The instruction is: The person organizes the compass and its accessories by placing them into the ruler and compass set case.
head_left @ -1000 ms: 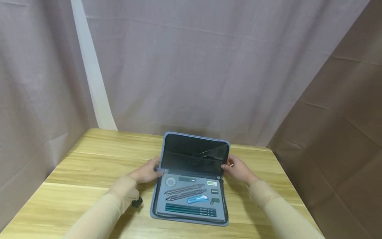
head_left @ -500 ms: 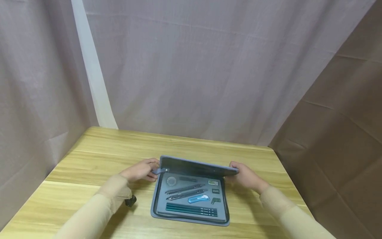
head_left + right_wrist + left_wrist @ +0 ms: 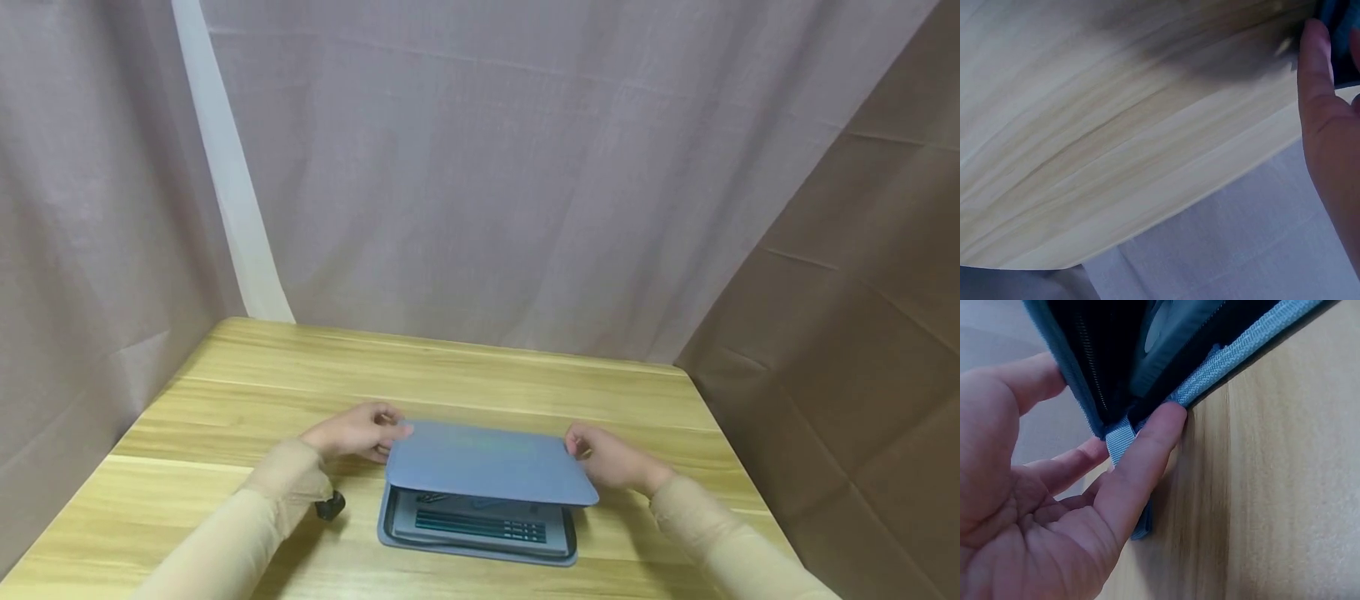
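A blue-grey zip case (image 3: 487,458) lies on the wooden table, its lid tilted down over the base with a gap at the front. Dark green pencils (image 3: 480,527) show in the grey insert; the other tools are mostly under the lid. At the back left corner, my left hand (image 3: 363,431) holds the case's hinge end. In the left wrist view, its fingers (image 3: 1163,428) straddle the corner beside a fabric tab (image 3: 1120,440). My right hand (image 3: 611,457) touches the lid's back right corner. One of its fingers (image 3: 1316,59) lies straight against the case's edge in the right wrist view.
A small black object (image 3: 330,505) shows beneath the left wrist. The wooden table (image 3: 300,367) extends behind and to both sides of the case. Grey curtains (image 3: 480,167) stand behind it, with brown cloth (image 3: 840,350) at the right.
The lid has swung from upright forward and down, covering most of the insert. My right hand has moved along with it and now sits at the back corner. The base has stayed put.
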Motion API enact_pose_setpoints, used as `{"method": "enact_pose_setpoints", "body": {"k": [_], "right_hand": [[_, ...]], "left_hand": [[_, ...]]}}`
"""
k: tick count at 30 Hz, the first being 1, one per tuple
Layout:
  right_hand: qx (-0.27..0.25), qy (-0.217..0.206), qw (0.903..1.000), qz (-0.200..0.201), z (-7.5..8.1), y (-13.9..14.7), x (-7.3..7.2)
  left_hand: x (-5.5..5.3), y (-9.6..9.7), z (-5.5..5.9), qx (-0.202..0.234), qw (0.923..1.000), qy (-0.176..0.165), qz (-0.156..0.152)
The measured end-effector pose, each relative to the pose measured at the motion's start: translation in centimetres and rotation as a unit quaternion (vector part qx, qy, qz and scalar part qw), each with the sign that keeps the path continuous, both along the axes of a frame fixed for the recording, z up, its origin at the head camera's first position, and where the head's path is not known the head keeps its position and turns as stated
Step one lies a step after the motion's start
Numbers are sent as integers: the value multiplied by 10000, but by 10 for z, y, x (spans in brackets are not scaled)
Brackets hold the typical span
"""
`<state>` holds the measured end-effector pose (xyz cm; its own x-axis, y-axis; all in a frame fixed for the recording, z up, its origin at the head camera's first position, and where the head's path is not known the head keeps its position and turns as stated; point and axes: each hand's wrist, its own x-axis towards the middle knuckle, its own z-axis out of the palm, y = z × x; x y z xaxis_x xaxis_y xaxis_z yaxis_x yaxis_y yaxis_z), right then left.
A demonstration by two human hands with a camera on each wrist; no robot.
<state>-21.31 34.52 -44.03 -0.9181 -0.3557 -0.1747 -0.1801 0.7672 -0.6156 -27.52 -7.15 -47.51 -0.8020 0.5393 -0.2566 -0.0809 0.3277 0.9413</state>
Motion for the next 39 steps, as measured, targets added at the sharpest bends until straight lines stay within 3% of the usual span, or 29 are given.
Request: {"method": "enact_pose_setpoints", "body": {"k": [12, 17, 24, 27, 34, 39], "right_hand": [[-19, 510, 9987, 92, -15, -2, -1], [86, 724, 9970, -241, -22, -1, -7], [93, 654, 9958, -640, -28, -5, -12], [174, 682, 9950, -709, -29, -7, -11], [224, 765, 9899, -1170, -35, -8, -19], [462, 756, 9857, -1433, -36, -13, -23]], "left_hand": [[1, 0, -3, 145, 9994, 269, 135], [1, 2, -6, 269, 9984, 442, 234], [0, 5, -11, 390, 9936, 874, 596], [0, 5, -9, 289, 9923, 987, 692], [-5, 4, -15, -726, 9829, 1636, 434], [-3, 4, -11, -912, 9815, 1639, 382]]}}
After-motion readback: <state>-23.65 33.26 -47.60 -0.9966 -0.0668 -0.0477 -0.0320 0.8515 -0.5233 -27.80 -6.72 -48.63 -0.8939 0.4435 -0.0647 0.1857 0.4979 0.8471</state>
